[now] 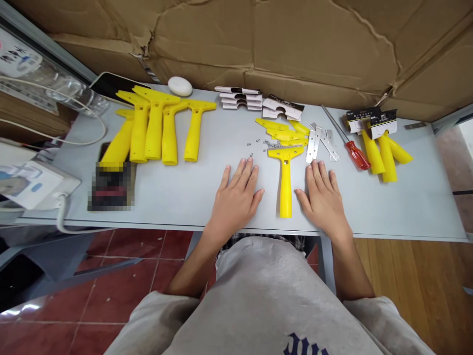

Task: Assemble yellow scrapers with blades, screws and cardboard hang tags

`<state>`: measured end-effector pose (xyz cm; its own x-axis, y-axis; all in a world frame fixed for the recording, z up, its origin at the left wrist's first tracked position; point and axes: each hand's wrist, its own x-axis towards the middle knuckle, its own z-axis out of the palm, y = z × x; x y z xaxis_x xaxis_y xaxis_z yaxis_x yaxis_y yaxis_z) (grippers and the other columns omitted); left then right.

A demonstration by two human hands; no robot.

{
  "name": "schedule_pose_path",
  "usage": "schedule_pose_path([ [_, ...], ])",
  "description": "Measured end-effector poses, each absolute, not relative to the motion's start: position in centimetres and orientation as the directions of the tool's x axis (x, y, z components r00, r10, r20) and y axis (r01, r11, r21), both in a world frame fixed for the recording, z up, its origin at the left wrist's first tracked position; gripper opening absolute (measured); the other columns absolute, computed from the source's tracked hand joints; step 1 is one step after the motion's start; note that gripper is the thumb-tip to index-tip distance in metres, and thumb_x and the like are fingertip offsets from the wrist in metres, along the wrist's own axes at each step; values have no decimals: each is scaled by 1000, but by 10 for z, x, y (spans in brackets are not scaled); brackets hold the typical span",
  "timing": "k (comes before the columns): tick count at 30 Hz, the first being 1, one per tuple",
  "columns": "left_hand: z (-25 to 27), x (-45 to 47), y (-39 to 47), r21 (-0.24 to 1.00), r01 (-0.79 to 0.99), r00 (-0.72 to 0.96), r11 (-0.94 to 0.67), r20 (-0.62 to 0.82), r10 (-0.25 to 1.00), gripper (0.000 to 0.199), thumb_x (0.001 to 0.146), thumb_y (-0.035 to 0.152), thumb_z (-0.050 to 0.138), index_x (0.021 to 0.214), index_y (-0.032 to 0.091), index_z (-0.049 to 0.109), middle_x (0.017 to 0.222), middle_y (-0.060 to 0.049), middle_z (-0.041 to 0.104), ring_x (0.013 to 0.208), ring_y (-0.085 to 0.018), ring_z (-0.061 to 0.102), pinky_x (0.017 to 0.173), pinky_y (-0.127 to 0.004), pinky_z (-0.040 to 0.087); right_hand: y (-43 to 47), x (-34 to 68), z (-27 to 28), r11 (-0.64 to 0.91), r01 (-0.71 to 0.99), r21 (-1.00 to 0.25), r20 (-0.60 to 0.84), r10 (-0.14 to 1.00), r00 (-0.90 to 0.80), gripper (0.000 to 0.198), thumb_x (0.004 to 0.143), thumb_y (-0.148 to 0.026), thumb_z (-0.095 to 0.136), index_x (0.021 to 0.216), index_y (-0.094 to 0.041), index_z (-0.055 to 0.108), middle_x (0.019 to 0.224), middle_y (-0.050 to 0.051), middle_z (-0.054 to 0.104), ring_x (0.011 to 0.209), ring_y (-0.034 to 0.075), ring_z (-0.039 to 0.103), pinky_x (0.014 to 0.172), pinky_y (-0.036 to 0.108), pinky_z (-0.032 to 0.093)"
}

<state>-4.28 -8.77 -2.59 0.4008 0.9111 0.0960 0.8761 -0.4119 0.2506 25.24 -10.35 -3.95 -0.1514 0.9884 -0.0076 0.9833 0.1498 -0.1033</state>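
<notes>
My left hand (236, 199) lies flat on the table with its fingers stretched out, holding nothing. A small screw (252, 155) rests just beyond its fingertips. My right hand (322, 197) is also flat and empty, its fingertips at the lower ends of several metal blades (315, 143). Between the hands lies a yellow scraper (286, 182), handle toward me, with a metal strip along its head; neither hand touches it. Behind it are a small pile of screws (271, 145) and several loose yellow scraper head pieces (281, 134).
Several yellow scraper handles (154, 128) lie at left, one over a blurred dark object (111, 190). A red-handled screwdriver (356, 155) and carded yellow scrapers (387, 158) are at right. Folded cards (242, 98) and a white oval object (180, 86) sit before the cardboard (207, 39).
</notes>
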Motion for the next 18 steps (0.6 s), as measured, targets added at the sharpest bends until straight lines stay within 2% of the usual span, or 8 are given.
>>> schedule_pose_path([
  [6,-27,-43,-87,248,869,412,-428,116,904,70,130,41,35,186,2,52,199,-25,39,189,-44,39,154,-77,33,-103,252,-38,141,986,-93,-37,989,-145,103,123,-78,9,198,-12,35,204,7,8,198,33,13,165,68,23],
  [13,-28,-43,-87,229,877,408,-423,110,906,71,131,42,34,186,2,52,199,-24,39,189,-42,39,155,-73,32,-103,252,-39,145,984,-102,-9,989,-146,100,124,-76,14,198,-14,37,203,8,11,198,33,16,165,68,24],
  [18,-28,-43,-88,230,873,414,-430,117,903,71,131,42,34,186,1,52,199,-25,38,189,-43,40,154,-75,33,-104,251,-36,141,984,-105,-23,989,-144,98,124,-74,15,198,-13,36,203,9,10,198,33,15,165,69,23],
])
